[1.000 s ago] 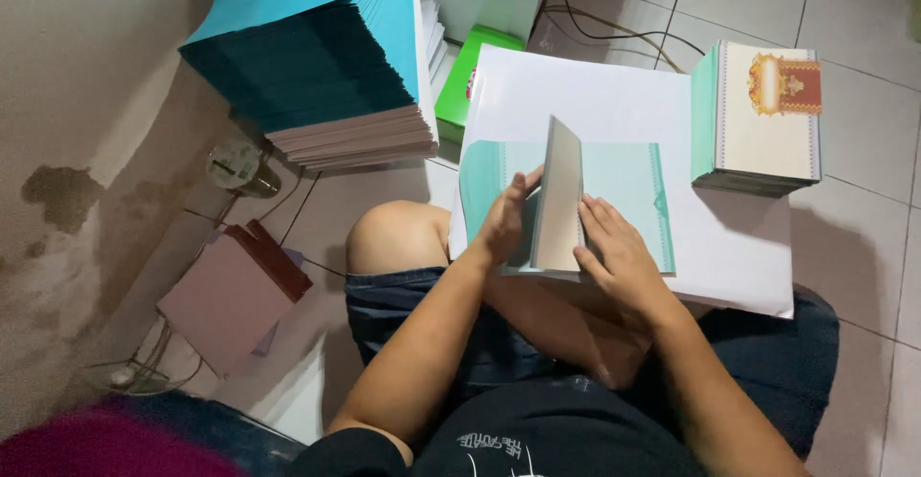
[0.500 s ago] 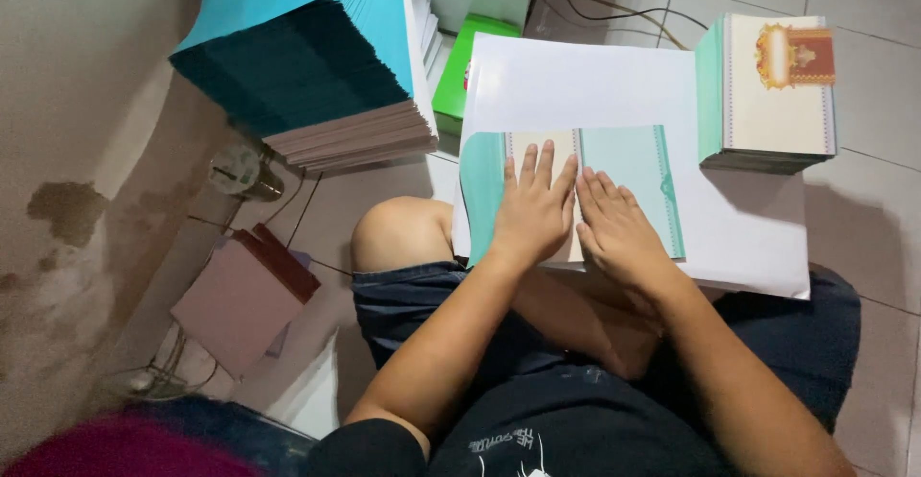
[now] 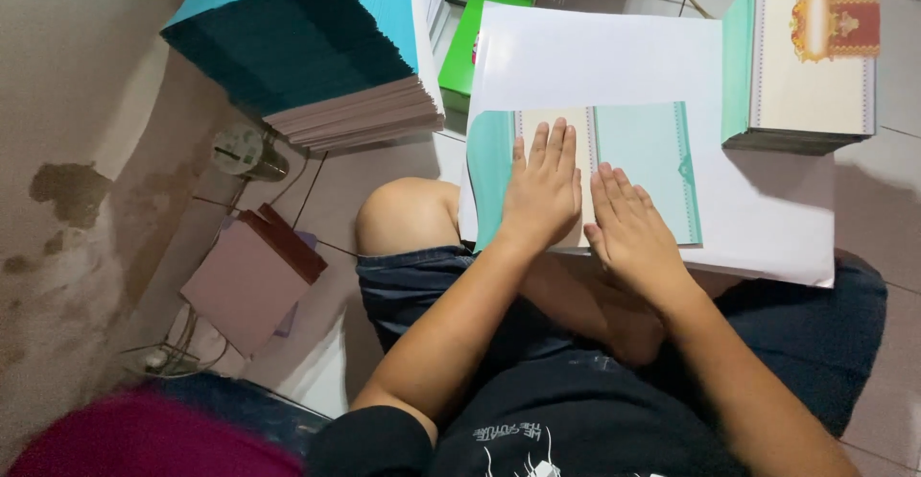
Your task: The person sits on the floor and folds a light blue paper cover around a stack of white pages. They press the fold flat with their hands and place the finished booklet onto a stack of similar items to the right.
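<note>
The person sits cross-legged on the tiled floor with a large white sheet of board resting across the lap and extending away from the body.

On this board lies a pale teal folded card with a cream centre panel. Its long axis runs left to right, across the person's front. The card sits directly under and just beyond both hands, so neither hand has to reach for it.

The left hand lies flat on the cream centre panel, palm down. Its fingers are extended, close together and pointing away from the body. They grasp nothing; they press on the card.

The right hand lies flat just beside the left, at the boundary between the cream panel and the right teal panel, and slightly nearer the body. Its fingers are likewise straight and pressed down, holding nothing. The two hands are almost touching.

The right teal panel is uncovered and lies closer to the right hand. The left teal edge lies closer to the left hand.

A stack of finished cream cards with a red and gold emblem stands at the far right. A tall stack of teal-edged sheets stands at the far left, with a green box beside it.
</note>
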